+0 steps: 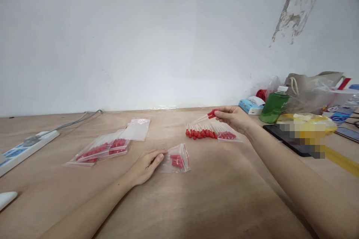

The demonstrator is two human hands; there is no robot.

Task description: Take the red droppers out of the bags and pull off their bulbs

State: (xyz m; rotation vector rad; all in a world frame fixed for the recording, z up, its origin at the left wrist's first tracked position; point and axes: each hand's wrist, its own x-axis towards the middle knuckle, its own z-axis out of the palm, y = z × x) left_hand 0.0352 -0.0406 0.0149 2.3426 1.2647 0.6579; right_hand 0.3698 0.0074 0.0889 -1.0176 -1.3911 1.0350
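Observation:
My left hand (147,165) lies on the wooden table (213,201), its fingers pinching the open edge of a small clear zip bag (176,160) with red-capped droppers inside. My right hand (234,117) is raised a little above the table and holds two clear droppers with red bulbs (209,115) by their red ends. Just below it lies a row of several loose red-bulbed droppers (200,133), with another small bag of them (227,135) beside the row.
Filled zip bags (101,151) and an empty one (137,129) lie at the left. A white power strip (26,147) sits at the far left. At the right stand a green bottle (274,105), a tissue pack (251,105), a dark phone (288,138) and plastic bags (311,91) against the wall.

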